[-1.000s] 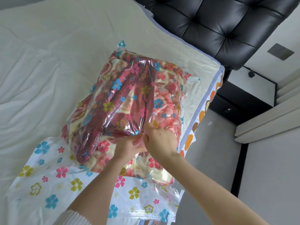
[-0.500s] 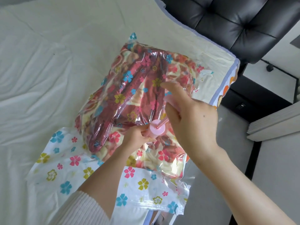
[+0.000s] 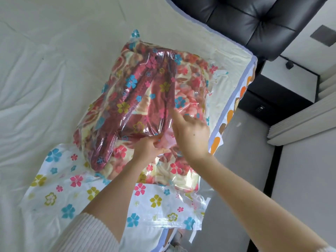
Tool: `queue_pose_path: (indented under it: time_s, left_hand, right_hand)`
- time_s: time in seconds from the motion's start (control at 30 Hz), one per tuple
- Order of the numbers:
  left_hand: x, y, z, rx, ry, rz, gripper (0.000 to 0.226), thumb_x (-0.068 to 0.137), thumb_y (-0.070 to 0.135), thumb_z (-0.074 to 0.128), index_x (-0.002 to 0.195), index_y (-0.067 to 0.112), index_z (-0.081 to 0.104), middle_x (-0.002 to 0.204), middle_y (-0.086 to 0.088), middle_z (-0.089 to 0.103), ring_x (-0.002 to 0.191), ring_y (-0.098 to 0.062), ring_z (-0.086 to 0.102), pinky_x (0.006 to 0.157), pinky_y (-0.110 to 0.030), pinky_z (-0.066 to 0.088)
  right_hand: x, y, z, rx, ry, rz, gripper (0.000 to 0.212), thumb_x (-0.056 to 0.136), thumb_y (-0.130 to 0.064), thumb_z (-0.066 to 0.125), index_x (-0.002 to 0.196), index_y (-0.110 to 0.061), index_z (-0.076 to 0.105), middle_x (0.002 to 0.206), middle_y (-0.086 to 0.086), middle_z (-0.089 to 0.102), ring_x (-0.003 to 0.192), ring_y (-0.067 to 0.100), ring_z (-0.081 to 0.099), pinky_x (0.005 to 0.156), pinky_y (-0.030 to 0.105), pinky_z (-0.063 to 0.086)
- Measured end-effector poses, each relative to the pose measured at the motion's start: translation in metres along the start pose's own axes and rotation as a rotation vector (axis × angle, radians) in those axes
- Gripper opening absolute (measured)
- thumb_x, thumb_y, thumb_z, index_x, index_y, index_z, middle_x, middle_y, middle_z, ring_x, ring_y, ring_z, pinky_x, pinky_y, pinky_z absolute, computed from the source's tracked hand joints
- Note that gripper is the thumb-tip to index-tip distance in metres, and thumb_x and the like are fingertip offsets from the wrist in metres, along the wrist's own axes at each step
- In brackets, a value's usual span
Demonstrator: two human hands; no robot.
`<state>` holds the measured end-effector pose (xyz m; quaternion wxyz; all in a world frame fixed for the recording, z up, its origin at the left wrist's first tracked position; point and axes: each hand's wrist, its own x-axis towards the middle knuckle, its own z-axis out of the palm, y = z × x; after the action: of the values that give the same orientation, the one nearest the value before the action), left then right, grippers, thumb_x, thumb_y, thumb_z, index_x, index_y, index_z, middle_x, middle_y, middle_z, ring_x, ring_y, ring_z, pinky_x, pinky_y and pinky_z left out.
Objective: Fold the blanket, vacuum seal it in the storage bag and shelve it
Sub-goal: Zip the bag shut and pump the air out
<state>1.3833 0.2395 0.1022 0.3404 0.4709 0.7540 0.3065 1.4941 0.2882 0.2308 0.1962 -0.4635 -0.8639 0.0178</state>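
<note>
1. a cream ribbed sleeve (image 3: pixel 87 231) covers the left forearm at the bottom edge; the right forearm comes in bare from the lower right.
2. the flat, empty end of the clear flower-printed bag (image 3: pixel 101 199) lies nearest, spread on the bed (image 3: pixel 36 88).
3. the left hand (image 3: pixel 148 147) rests on top of the bag, its grip curled and pinching a pink piece (image 3: pixel 168 138) that sits on the plastic; the piece is blurred and partly hidden, so its shape cannot be told.
4. the right hand (image 3: pixel 190 134) is just beside the left, touching the same pink piece from the right. its forefinger is stretched out and points away along the bag, the other fingers bent loosely; whether they close on the piece cannot be told.
5. beyond the hands the folded red and cream blanket (image 3: pixel 154 91) fills the bag, near the bed's right edge.
6. farthest off, a black tufted headboard (image 3: pixel 254 24) stands at the top right.
</note>
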Motion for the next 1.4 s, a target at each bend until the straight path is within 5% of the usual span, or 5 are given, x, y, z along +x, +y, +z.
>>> queue_pose_path:
  time_s: [0.17,0.27,0.47,0.63,1.4]
  left_hand:
    - [0.002,-0.004,-0.003,-0.021,0.026,0.005,0.034,0.068,0.031,0.081,0.097,0.016,0.071,0.082,0.002,0.072,0.079,-0.018,0.065,0.067,-0.028,0.047]
    - [0.005,-0.003,-0.005,-0.021,0.02,0.0,0.039,0.068,0.032,0.081,0.104,0.019,0.071,0.086,0.003,0.073,0.08,-0.016,0.064,0.062,-0.019,0.041]
    - [0.004,-0.001,0.001,-0.03,0.02,-0.013,0.038,0.072,0.032,0.078,0.107,0.019,0.069,0.089,0.004,0.072,0.084,-0.013,0.065,0.06,-0.015,0.039]
    - [0.009,-0.006,-0.003,-0.02,0.029,0.012,0.043,0.069,0.036,0.081,0.107,0.017,0.07,0.09,0.003,0.073,0.08,-0.014,0.063,0.061,-0.015,0.039]
    - [0.003,-0.014,0.008,-0.046,0.048,0.047,0.044,0.065,0.038,0.082,0.106,0.024,0.071,0.081,0.008,0.072,0.073,-0.006,0.06,0.058,-0.009,0.034]
  right_hand:
    - [0.012,0.001,-0.017,0.164,-0.175,-0.163,0.021,0.094,-0.032,0.053,0.105,-0.015,0.06,0.061,0.009,0.06,0.052,0.032,0.053,0.049,0.031,0.043]
    - [0.019,0.003,-0.036,0.249,0.289,-0.066,0.018,0.097,-0.028,0.047,0.094,-0.017,0.061,0.053,0.003,0.053,0.043,0.026,0.042,0.041,0.025,0.031]
    - [0.01,0.009,0.004,-0.064,-0.183,-0.152,0.007,0.095,-0.018,0.051,0.097,-0.016,0.057,0.047,-0.003,0.034,0.046,0.024,0.037,0.045,0.024,0.019]
    - [0.038,-0.002,-0.065,0.086,0.34,-0.009,0.013,0.094,-0.023,0.051,0.089,-0.022,0.063,0.049,-0.002,0.042,0.044,0.021,0.035,0.042,0.026,0.021]
    - [-0.013,-0.004,-0.02,0.24,0.157,0.061,0.013,0.088,-0.014,0.05,0.09,-0.025,0.056,0.044,-0.001,0.04,0.039,0.016,0.03,0.038,0.024,0.026]
